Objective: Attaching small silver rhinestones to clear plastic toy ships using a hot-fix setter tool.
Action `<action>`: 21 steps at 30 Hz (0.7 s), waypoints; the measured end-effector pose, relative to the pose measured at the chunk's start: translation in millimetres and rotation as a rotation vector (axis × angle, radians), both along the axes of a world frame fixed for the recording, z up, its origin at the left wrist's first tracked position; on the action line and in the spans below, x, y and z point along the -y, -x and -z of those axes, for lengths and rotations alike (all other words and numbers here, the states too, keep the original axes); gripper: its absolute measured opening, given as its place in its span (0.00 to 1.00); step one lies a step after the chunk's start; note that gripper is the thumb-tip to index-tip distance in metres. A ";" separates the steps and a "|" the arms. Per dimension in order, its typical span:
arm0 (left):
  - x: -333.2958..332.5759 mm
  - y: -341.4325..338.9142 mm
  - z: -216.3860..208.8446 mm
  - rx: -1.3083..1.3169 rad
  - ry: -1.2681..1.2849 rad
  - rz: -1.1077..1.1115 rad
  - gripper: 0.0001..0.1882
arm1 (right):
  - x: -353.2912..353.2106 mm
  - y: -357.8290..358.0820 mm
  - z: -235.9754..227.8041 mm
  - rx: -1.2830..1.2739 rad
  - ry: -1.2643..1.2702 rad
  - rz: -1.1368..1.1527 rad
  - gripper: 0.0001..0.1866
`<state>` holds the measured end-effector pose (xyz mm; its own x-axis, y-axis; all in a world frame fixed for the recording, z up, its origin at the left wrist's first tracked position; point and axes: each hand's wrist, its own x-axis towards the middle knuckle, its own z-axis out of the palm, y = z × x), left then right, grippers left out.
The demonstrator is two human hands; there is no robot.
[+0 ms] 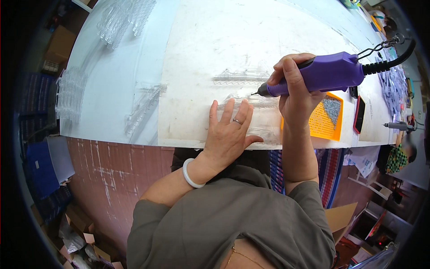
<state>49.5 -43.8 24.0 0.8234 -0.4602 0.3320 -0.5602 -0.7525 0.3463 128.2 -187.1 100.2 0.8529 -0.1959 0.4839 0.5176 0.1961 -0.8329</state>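
Observation:
My right hand (295, 89) is wrapped round a purple electric screwdriver (333, 71) with a black tip, its cord leading off to the right. The thin bit points left, down at a clear plastic strip (244, 99) with a toothed edge. Flat over that strip, fingers spread, lies my left hand (228, 127), wearing a ring and a white bangle. Beyond it sits another clear toothed strip (239, 77). Beside my right forearm stands a yellow tray (313, 130) holding a heap of small grey metal pieces, probably screws.
Stacks of clear strips lie at the far left (123, 20) and left edge (71, 96); a few more rest nearer (145, 110). A red-edged phone (359, 114) is right of the tray. Another screwdriver (398, 126) hangs at the right, near a person in patterned clothing.

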 end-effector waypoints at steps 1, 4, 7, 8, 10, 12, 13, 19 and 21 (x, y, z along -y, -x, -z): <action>-0.1 0.2 0.2 0.001 -0.006 -0.001 0.41 | -0.7 -0.1 0.2 -0.002 -0.001 -0.002 0.03; -0.3 -0.1 -1.4 -0.018 0.040 -0.002 0.39 | -1.7 -0.2 -2.0 0.004 -0.008 -0.010 0.03; -7.5 -9.3 -10.7 -0.107 0.219 0.034 0.34 | 0.1 5.1 -9.8 0.020 -0.017 -0.006 0.03; -10.1 -14.3 -15.3 -0.108 0.219 0.037 0.34 | 0.4 7.0 -13.6 0.020 -0.057 -0.018 0.03; -16.3 -24.9 -22.5 0.017 0.301 -0.017 0.29 | -0.6 10.6 -21.4 0.026 -0.127 -0.048 0.04; -22.0 -38.7 -20.7 -0.021 0.378 0.033 0.27 | 1.6 13.5 -26.7 0.032 -0.157 -0.089 0.04; -22.8 -43.7 -20.5 -0.058 0.456 0.082 0.25 | 2.6 14.5 -29.0 0.039 -0.186 -0.131 0.05; -20.8 -45.4 -16.7 -0.014 0.487 0.137 0.11 | 6.0 18.3 -34.7 0.082 -0.211 -0.206 0.05; -19.9 -43.0 -15.6 -0.026 0.490 0.122 0.09 | 7.1 20.9 -34.8 0.081 -0.207 -0.200 0.05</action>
